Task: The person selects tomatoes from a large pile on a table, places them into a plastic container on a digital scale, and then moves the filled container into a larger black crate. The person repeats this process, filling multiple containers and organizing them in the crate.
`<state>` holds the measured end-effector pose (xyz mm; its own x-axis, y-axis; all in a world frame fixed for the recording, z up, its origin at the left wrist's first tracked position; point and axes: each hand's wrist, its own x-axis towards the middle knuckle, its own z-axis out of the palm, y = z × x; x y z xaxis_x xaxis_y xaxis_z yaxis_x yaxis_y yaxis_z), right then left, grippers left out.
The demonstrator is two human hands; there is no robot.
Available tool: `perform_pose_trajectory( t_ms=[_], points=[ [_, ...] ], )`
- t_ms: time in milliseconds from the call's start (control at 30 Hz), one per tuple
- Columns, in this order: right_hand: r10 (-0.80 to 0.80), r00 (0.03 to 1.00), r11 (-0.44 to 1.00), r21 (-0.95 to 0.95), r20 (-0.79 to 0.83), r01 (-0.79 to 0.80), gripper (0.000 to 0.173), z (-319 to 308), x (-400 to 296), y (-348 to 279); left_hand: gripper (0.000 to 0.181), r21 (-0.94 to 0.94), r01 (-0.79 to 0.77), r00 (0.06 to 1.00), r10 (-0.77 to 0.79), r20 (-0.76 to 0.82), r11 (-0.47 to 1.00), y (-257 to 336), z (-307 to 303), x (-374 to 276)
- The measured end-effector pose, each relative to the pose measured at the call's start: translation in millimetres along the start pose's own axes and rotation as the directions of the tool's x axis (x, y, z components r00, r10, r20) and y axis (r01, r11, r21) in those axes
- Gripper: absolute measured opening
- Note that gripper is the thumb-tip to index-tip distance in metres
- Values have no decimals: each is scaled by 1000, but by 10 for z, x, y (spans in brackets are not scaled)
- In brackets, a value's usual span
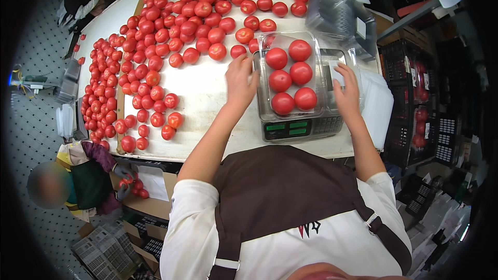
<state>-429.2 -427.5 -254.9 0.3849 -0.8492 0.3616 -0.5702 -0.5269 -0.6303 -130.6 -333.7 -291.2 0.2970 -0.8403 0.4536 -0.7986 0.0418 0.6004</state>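
Observation:
A clear plastic clamshell container (pixel 321 103) with several red tomatoes (pixel 280 81) in two columns rests on a digital scale (pixel 327 126), its hinged lid folded open to the right. My left hand (pixel 241 79), slightly blurred, is just left of the container with its fingers apart. Its fingertips lie near a loose tomato (pixel 238 51), and I see nothing held in it. Over the lid, my right hand (pixel 347 88) has its fingers at a white label (pixel 335 72). Whether it grips the label or only touches it is unclear.
Loose tomatoes (pixel 188 28) cover the white table (pixel 194 97) at left and back. Nested clear containers (pixel 330 4) stand behind the lid, with white sheets (pixel 375 105) to the right. Black crates (pixel 402 101) stack beyond. At lower left another person's gloved hands (pixel 123 192) hold tomatoes above a cardboard box (pixel 149 206).

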Motion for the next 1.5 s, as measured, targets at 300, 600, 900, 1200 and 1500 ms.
perform_pose_trajectory(
  t_ms=[300,600,900,1200,1500],
  points=[
    [461,885,870,226,-62,-437,19,-664,-1072,762,26,56,731,671,-731,124,680,-474,-712,-2129],
    [412,911,866,309,-1,-392,18,-499,-790,586,24,-96,697,715,-677,176,711,-301,-676,-2161],
    [436,898,864,304,-57,-400,17,-642,-815,799,25,-256,701,713,-661,234,666,64,-661,-1847],
    [774,576,542,195,262,-817,39,-596,-819,1401,30,-407,642,767,-537,352,650,383,-256,-1221],
    [144,962,650,710,234,-270,38,-731,-356,-85,16,-424,801,582,-387,715,423,970,383,-900]
  ],
)
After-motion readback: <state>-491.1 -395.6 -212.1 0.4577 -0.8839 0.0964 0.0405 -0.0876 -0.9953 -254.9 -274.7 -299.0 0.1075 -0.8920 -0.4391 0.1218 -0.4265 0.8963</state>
